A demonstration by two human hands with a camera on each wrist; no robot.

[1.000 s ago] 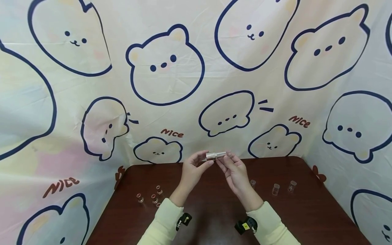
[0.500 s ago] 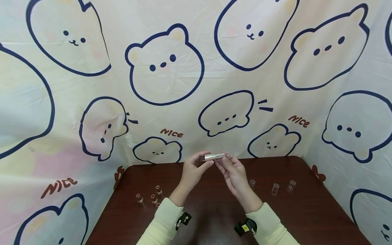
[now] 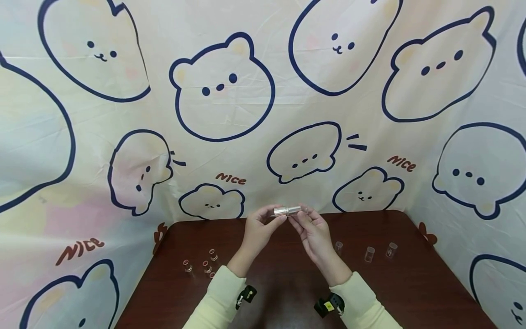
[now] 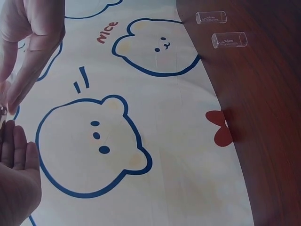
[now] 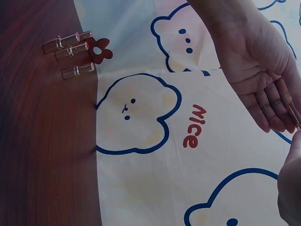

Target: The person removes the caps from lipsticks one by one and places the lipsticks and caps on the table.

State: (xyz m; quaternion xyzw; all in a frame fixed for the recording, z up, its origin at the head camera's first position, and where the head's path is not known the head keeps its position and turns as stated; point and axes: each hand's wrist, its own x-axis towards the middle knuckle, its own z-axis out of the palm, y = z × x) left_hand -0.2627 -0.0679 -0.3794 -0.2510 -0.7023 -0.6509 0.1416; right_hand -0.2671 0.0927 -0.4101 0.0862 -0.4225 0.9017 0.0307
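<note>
A shiny pale-gold lipstick (image 3: 286,210) lies sideways between my two hands, above the far edge of the table. My left hand (image 3: 259,228) pinches its left end between thumb and fingers. At the other end, the thumb and fingers of my right hand (image 3: 315,235) grip it. Fingers cover both ends, so I cannot tell whether a cap sits on it. In the right wrist view only a sliver of the lipstick (image 5: 295,116) shows at the right edge.
Several uncapped lipsticks (image 3: 187,266) with reddish tips stand on the left of the dark wooden table (image 3: 283,292). On the right stand clear cylindrical caps (image 3: 370,254), one partly behind my right wrist. A cartoon-printed cloth (image 3: 222,114) hangs behind the table and at its sides.
The lipstick has shifted very slightly left and down within my hands. Both hands keep their grip almost in place, and the things on the table have not moved.
</note>
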